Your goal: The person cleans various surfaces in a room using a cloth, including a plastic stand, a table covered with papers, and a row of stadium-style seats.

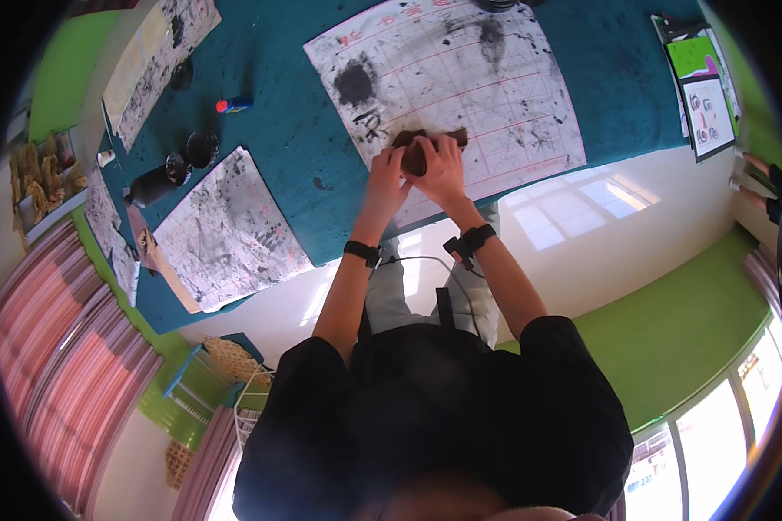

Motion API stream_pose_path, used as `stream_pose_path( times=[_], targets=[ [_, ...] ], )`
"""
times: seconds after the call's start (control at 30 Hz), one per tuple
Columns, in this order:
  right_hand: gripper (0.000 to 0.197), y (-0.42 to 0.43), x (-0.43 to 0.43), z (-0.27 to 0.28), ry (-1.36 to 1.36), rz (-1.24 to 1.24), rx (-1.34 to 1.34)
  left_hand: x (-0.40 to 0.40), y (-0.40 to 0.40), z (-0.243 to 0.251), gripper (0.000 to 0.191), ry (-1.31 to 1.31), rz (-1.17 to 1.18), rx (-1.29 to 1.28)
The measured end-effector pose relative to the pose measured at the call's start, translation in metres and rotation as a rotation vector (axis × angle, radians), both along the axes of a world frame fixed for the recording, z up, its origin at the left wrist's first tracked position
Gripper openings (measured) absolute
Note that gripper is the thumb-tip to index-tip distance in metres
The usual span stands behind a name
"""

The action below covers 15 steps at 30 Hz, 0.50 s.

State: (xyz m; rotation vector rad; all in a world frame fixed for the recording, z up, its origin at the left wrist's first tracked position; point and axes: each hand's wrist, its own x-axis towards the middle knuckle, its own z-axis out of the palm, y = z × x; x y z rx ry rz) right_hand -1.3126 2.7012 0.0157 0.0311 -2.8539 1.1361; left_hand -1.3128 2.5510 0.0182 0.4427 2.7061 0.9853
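A dark brown lump [414, 160], which looks like clay, sits between my two hands. My left hand [386, 185] grips it from the left side, with the fingers curled against it. From the right, my right hand [444, 170] closes on the same lump, its fingers over the top. Just beyond my fingers, more brown material [458, 135] shows on both sides; I cannot tell whether it joins the lump. Beneath lies a white practice sheet [515, 111] with a red printed grid and black ink stains. Both wrists wear black bands.
The sheet lies on a blue-green table cover [280, 130]. To the left are an ink-stained paper stack [228, 234], a dark bottle [151, 187], a black round dish [202, 150] and a small blue tube with a red cap [234, 105]. Folders [704, 98] lie at the right end, near another person's arms [753, 176].
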Motion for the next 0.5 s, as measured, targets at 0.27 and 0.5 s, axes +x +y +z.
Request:
stream_pose_path(
  times=[0.27,0.5],
  targets=[
    [0.057,0.150,0.003,-0.008,-0.187,0.107,-0.244,0.003,0.143,0.005,0.053,-0.259,0.002,0.147],
    [0.072,0.292,0.006,0.016,-0.101,-0.184,-0.117,-0.053,0.311,0.006,0.047,-0.054,-0.271,0.184]
  ],
)
